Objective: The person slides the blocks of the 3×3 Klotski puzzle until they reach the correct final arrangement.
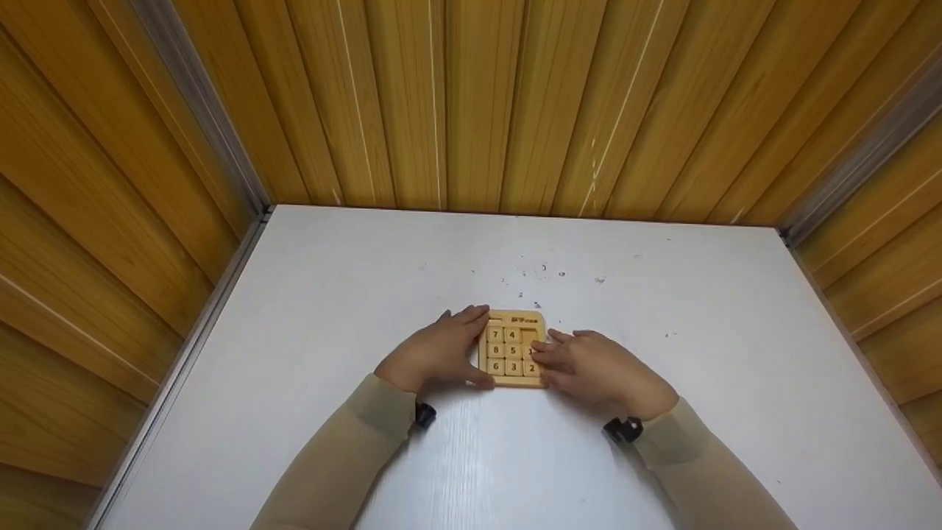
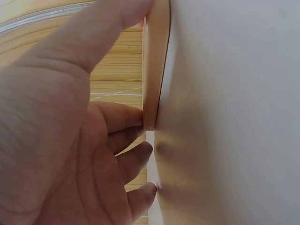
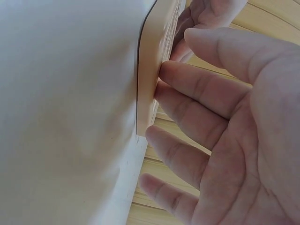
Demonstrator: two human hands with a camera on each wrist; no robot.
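A wooden sliding number puzzle [image 1: 513,380] lies flat on the white table, its numbered tiles reading 7, 4 in the top row, 8, 5, 1 in the middle and 6, 3, 2 below. The vacant slot is at the top right. My left hand [image 1: 441,350] grips the frame's left side, thumb at the near edge and fingers at the far corner. With extended fingers, my right hand [image 1: 596,368] touches the tile marked 1, partly covering it. In the right wrist view, two fingertips [image 3: 171,72] rest on the puzzle's face.
The white table [image 1: 353,280] has small dark specks beyond the puzzle. Wood-look panel walls [image 1: 478,103] enclose its back and both sides. Each wrist wears a black strap device [image 1: 624,429] below a beige sleeve.
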